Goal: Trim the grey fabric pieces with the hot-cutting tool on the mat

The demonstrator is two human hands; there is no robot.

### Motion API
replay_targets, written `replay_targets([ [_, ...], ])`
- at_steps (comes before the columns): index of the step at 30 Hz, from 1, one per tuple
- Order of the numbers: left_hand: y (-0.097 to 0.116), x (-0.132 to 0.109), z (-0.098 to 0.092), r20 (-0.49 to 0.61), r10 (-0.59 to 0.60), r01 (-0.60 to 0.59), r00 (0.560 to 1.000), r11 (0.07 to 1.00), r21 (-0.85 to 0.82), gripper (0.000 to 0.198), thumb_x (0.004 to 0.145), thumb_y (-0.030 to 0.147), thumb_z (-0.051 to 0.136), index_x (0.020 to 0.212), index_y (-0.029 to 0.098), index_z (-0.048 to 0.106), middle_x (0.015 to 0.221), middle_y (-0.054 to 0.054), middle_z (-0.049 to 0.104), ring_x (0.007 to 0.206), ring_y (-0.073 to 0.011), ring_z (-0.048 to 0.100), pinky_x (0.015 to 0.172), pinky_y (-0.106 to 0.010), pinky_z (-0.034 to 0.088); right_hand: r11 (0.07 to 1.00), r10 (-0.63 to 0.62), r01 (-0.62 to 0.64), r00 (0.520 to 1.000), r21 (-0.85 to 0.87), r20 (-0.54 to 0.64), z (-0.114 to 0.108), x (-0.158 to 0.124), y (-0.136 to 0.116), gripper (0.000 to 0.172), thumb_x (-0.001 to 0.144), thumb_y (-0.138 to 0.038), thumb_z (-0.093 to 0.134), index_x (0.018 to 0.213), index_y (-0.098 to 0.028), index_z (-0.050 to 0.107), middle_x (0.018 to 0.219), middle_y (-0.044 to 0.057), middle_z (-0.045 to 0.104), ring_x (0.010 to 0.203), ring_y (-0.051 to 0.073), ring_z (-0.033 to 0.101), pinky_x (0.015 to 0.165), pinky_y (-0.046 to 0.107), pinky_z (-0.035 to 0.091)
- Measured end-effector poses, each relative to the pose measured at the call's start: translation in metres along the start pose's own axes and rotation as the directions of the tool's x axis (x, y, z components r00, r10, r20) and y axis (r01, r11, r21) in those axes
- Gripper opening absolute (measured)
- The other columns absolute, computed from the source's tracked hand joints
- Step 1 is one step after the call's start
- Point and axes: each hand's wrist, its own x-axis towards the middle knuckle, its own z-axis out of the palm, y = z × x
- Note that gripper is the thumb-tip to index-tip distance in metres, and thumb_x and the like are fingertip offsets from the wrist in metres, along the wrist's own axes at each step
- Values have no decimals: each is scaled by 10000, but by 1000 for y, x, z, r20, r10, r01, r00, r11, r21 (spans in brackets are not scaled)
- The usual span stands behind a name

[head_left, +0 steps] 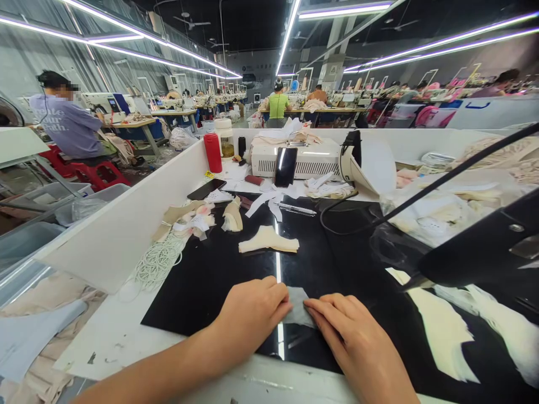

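Between my two hands a small, thin, pale grey piece of fabric [298, 306] lies on the glossy black work surface [197, 289]. My left hand [255, 311] pinches its left end, the fingers closed and curled together. At its right edge, the closed fingertips of my right hand [347, 325] grip the piece. Beyond the hands sits a cream curved fabric piece [268, 239], touched by neither hand. Cream cut pieces [442, 325] are spread to the right of my right hand.
A black machine arm [484, 247] reaches in from the right, with a black cable [425, 193] arching over the surface. White cord loops [158, 262] and fabric scraps [185, 219] lie left. Behind stand a phone [285, 167], a red cup [213, 152] and a white box [311, 157].
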Motion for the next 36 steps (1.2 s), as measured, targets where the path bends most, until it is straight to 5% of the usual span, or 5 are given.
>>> replay_targets([
  [23,2,0,-8,29,-21,20,999,999,36,130,1050,280,685,943,208,673,905,13,702,765,-172,689,633,-278,458,1000,-7,7,1000,-23,-3,-3,2,-4,305,1136,-318,464,1098,-240,756,944,49,749,774,191,679,703,329,567],
  [26,2,-1,-5,-97,91,-82,991,992,96,171,1073,229,616,916,188,671,874,-16,689,780,-199,669,666,-307,510,999,-12,11,999,-34,-43,-4,4,-9,370,1149,-327,412,1052,-217,752,899,54,741,736,194,660,665,335,541],
  [30,7,-3,-1,-229,316,-301,921,949,99,256,1125,175,458,1008,151,685,969,-65,730,877,-224,691,813,-366,593,999,-11,9,998,-45,-58,-2,6,-13,394,1151,-323,398,1017,-201,749,873,57,729,721,197,637,657,341,518],
  [36,15,-4,3,-228,425,-423,876,904,59,295,1152,200,420,1139,102,698,1210,-121,787,1178,-234,734,1086,-356,572,998,-26,22,998,-51,-63,2,3,-11,423,1157,-316,365,1085,-193,763,884,61,722,733,200,626,679,350,502],
])
